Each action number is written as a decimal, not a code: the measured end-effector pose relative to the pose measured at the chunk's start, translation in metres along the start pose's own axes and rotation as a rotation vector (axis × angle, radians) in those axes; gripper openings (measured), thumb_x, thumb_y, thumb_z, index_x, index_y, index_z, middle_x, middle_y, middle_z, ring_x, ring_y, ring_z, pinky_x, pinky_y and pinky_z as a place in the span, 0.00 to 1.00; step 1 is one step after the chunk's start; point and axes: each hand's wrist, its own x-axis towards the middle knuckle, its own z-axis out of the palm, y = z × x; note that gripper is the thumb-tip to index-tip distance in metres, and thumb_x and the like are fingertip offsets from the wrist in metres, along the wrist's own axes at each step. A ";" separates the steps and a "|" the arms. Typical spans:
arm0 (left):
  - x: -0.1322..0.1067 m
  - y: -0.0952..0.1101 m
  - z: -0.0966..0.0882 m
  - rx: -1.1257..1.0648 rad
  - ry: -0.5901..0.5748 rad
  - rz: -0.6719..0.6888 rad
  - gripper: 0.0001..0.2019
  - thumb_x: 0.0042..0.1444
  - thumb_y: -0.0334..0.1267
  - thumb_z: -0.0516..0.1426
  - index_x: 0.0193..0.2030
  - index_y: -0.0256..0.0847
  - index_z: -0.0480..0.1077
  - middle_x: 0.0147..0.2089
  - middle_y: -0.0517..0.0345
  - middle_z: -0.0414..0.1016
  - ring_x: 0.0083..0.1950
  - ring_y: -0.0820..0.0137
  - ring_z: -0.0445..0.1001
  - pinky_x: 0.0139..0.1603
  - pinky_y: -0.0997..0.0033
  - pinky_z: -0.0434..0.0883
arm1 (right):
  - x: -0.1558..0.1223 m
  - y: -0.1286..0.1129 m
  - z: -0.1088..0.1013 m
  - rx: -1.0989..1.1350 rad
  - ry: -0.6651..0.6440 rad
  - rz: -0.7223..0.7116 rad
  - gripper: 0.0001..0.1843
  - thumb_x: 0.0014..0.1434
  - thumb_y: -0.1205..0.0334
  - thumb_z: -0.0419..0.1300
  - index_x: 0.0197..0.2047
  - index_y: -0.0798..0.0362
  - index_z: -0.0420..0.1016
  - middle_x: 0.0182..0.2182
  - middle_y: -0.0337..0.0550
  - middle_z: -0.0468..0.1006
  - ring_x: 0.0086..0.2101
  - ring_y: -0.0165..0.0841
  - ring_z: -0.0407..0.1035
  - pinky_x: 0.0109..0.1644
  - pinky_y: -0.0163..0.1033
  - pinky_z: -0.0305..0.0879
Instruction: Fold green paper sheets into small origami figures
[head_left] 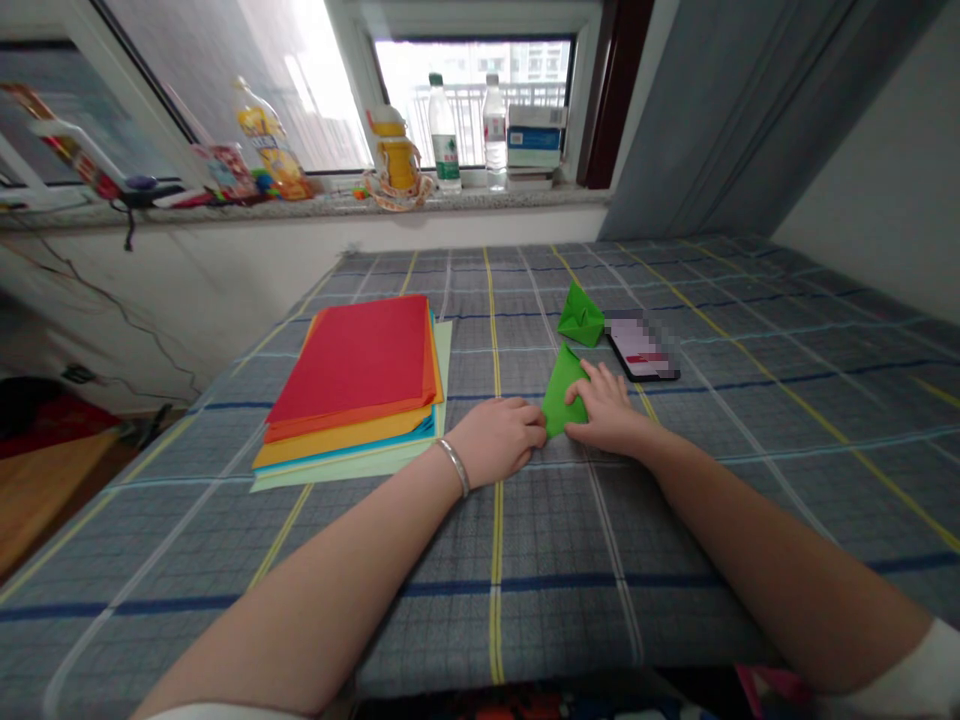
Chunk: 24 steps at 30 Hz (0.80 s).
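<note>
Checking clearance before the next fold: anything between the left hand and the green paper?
Nothing visible. The left hand sits right at the edge of the green folded paper, with no object between them. The right hand is on the paper's other side. The coloured paper stack lies off to the left.

The right hand [606, 410] is pressing its fingers onto a folded piece of green origami paper [562, 392] on a checked bedsheet [600, 610], while the left hand [495, 441], wearing a silver bangle [453, 466], is touching the paper's lower edge. A second green paper fold [580, 316] is sitting just beside a smartphone [642, 346]. A stack of coloured paper [352, 385] is lying just left of the left hand, and water bottles [444, 135] are standing on the windowsill [337, 203].
</note>
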 end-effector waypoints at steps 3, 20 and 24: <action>0.000 0.000 0.002 -0.012 0.016 -0.002 0.07 0.57 0.32 0.53 0.38 0.41 0.73 0.45 0.54 0.73 0.47 0.66 0.70 0.51 0.64 0.69 | 0.001 0.006 -0.002 0.006 0.007 0.017 0.19 0.47 0.61 0.62 0.44 0.53 0.67 0.68 0.57 0.45 0.66 0.53 0.35 0.65 0.60 0.36; 0.006 -0.012 0.025 -0.333 0.272 -0.304 0.11 0.57 0.29 0.51 0.46 0.35 0.69 0.44 0.50 0.71 0.48 0.65 0.69 0.53 0.62 0.68 | 0.007 0.040 -0.018 -0.084 0.090 -0.080 0.18 0.51 0.66 0.55 0.47 0.55 0.71 0.45 0.53 0.76 0.47 0.44 0.70 0.53 0.47 0.63; 0.006 -0.014 0.028 -0.313 0.253 -0.303 0.17 0.63 0.39 0.49 0.54 0.35 0.67 0.51 0.47 0.70 0.54 0.63 0.66 0.60 0.56 0.64 | 0.004 0.040 -0.020 -0.143 0.138 -0.094 0.25 0.53 0.62 0.56 0.55 0.58 0.68 0.49 0.57 0.75 0.49 0.48 0.68 0.54 0.50 0.62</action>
